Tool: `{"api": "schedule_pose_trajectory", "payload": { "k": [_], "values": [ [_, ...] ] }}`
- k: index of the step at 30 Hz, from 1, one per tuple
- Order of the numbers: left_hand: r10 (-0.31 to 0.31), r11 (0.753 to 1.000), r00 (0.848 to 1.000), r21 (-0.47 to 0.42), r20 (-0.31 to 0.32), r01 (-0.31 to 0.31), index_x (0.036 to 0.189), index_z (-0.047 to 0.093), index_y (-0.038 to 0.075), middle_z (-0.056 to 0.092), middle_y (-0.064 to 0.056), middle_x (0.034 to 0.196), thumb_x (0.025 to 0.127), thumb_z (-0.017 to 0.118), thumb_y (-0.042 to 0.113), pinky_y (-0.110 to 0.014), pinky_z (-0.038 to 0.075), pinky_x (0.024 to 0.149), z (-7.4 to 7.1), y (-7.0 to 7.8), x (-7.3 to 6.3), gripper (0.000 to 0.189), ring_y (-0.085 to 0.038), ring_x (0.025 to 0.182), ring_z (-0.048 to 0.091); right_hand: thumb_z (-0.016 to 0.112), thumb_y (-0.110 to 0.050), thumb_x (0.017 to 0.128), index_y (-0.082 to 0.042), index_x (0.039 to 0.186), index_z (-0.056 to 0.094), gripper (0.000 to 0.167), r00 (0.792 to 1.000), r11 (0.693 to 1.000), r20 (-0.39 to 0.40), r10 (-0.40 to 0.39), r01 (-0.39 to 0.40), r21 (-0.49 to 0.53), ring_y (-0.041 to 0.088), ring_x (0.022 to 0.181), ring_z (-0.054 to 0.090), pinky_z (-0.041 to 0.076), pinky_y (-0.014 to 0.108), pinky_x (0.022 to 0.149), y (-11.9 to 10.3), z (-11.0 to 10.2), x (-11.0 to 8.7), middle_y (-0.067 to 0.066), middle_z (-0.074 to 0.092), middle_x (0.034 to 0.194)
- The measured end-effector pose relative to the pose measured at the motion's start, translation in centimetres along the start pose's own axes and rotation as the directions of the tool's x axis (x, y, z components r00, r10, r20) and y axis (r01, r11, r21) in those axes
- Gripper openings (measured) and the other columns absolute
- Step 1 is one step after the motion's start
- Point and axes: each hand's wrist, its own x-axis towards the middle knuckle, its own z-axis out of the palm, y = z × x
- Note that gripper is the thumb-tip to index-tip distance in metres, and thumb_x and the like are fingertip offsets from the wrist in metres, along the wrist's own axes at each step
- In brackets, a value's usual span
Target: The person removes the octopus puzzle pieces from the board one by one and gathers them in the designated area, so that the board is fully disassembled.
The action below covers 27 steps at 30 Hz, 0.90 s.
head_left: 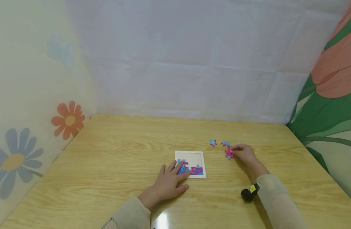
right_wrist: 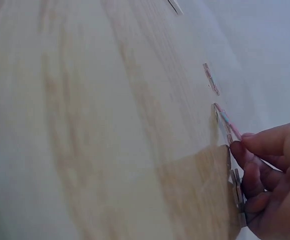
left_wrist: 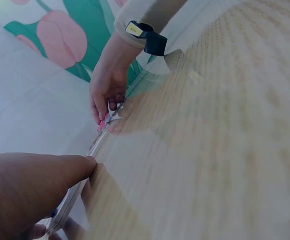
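Observation:
A small white square puzzle tray [head_left: 204, 163] lies on the table, its lower part filled with blue and pink puzzle pieces [head_left: 196, 171]. My left hand [head_left: 169, 183] rests over the tray's lower left corner, fingers spread across the fitted pieces. To the right, my right hand [head_left: 245, 154] pinches a pink and blue puzzle piece [head_left: 228, 153] by its edge, between thumb and forefinger. The right wrist view shows this held piece [right_wrist: 227, 120] tilted, one end raised in the fingertips. More loose puzzle pieces [right_wrist: 238, 190] lie beneath the curled lower fingers there.
Beyond the right hand lie a loose blue and pink piece [head_left: 212, 142], another piece [head_left: 226, 143] and a pale blue one [head_left: 239, 144] partly hidden by the hand. A black wrist camera [head_left: 250, 192] sits on the right sleeve. A white cloth [head_left: 181, 89] hangs behind the wooden table [head_left: 121, 143].

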Motion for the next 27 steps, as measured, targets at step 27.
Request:
{"api": "schedule_pose_trajectory", "payload": {
  "k": [27],
  "values": [
    [0.0,1.0,1.0,-0.023,-0.005,0.0,0.127,0.045,0.023,0.024,-0.018,0.137,0.085,0.048,0.042,-0.062,0.012,0.09,0.0,0.0,-0.1,0.047,-0.038,0.123,0.017,0.055,0.003,0.078,0.015,0.095,0.055,0.021,0.988,0.987,-0.037,0.153,-0.151,0.044,0.007,0.053,0.044,0.038,0.021,0.048,-2.5,-0.2,-0.6,-0.003,0.055,0.066]
  ]
}}
